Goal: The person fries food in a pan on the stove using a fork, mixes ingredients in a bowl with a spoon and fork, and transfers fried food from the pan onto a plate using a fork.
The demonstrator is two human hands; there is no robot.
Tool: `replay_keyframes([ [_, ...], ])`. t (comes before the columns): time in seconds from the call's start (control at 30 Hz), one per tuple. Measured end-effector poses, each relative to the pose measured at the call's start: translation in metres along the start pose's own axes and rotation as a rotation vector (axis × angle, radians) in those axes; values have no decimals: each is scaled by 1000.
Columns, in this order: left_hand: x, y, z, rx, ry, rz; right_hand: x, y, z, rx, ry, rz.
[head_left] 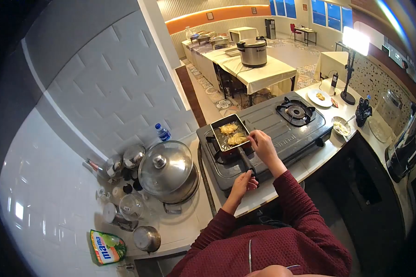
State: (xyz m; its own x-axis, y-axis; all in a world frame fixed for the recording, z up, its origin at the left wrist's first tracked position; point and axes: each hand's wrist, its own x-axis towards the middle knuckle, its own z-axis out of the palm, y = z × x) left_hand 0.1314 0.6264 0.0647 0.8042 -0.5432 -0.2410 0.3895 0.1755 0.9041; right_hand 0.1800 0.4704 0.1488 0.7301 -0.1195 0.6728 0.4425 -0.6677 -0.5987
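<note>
A square frying pan (220, 145) sits on the left burner of the gas stove (272, 138). Two golden fritters lie in it, a far fritter (229, 129) and a near fritter (236, 139). My left hand (243, 185) is closed around the end of the black pan handle (246, 160). Over the pan's right rim, my right hand (264, 147) pinches a small utensil, apparently a fork, whose tip meets the near fritter. Its grip end is hidden by my fingers.
Left of the stove stands a large lidded pot (166, 171) beside a water bottle (162, 132). On the right are a plate with fritters (320, 98), a bowl of pale shreds (341, 126) and a lamp (349, 83). A rice cooker (252, 53) stands on the table beyond.
</note>
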Motion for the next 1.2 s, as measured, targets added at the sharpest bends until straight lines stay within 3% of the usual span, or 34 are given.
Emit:
replay_keyframes([
  [0.2,0,-1,0,2,-4,13,0,5,-9,6,65,23],
  [0.57,-1,3,3,5,-5,-6,-8,-4,6,49,-47,29],
  [0.77,-3,6,4,30,5,-1,-5,-7,6,17,33,-13],
  [1.2,-1,2,1,-10,-6,-3,-11,-7,5,67,-40,50],
])
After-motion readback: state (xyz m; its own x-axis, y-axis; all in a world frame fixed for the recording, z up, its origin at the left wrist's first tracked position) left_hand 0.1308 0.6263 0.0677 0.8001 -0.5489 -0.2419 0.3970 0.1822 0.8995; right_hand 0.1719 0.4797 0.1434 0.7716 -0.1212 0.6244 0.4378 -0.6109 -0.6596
